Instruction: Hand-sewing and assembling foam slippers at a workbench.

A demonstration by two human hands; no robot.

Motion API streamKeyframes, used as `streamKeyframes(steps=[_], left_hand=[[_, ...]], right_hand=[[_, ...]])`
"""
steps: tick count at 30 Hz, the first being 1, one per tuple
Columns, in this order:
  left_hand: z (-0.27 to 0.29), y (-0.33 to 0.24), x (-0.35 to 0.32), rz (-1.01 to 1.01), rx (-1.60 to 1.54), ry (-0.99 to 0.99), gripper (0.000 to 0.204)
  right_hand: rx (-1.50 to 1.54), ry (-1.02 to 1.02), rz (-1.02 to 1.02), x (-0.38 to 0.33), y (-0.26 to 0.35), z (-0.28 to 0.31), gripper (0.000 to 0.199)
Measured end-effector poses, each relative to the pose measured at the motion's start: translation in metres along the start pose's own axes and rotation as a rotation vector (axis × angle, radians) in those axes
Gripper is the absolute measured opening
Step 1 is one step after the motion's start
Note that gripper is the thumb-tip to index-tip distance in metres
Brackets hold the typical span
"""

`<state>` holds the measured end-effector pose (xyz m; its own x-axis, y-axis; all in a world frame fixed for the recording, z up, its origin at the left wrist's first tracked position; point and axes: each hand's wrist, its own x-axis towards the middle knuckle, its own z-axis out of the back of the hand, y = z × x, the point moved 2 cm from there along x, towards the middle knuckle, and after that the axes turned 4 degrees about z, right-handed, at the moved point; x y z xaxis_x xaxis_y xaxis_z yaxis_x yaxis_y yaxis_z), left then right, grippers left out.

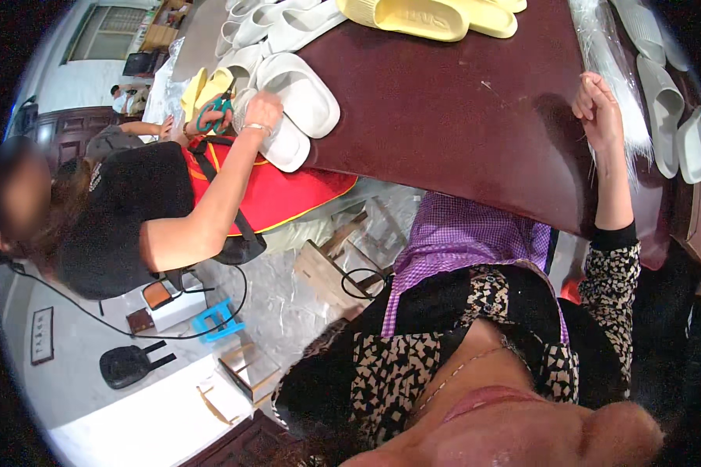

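Note:
My right hand (597,109) is raised over the right part of the dark red table (459,101). Its fingers are curled in together, and whatever they may hold is too small or hidden to make out. Just beside it lies a long bundle of clear, shiny plastic (617,93) with frayed-looking ends. Grey slippers (660,109) stand in a row beyond the bundle, along the right edge. My left hand does not show; only part of the patterned left sleeve (327,381) is visible.
At the left, a co-worker in a red apron (288,191) has teal-handled scissors (215,115) in one hand and the other hand at white slippers (308,93). Yellow slippers (413,17) lie at the table's far side. A wooden stool (327,272) stands below the table's edge.

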<state>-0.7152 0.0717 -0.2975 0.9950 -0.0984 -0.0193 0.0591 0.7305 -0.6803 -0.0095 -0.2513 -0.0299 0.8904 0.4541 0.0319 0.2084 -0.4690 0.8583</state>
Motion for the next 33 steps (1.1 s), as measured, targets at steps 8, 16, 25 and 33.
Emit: streamKeyframes(steps=[8,16,25,33], left_hand=[[0.319,0.001,0.355,-0.147,0.962,-0.024,0.007],[0.376,-0.115,0.475,-0.213,0.808,-0.165,0.008],[0.359,-0.169,0.501,-0.406,0.927,-0.121,0.004],[0.347,-0.161,0.508,-0.268,0.626,-0.060,0.006]], right_hand=[[-0.049,0.031,-0.041,-0.007,-0.013,0.002,0.013],[-0.081,-0.004,-0.029,-0.006,-0.010,0.000,0.013],[-0.106,0.076,-0.002,0.003,-0.008,-0.007,0.011],[-0.042,0.084,-0.005,0.000,-0.012,-0.001,0.010]])
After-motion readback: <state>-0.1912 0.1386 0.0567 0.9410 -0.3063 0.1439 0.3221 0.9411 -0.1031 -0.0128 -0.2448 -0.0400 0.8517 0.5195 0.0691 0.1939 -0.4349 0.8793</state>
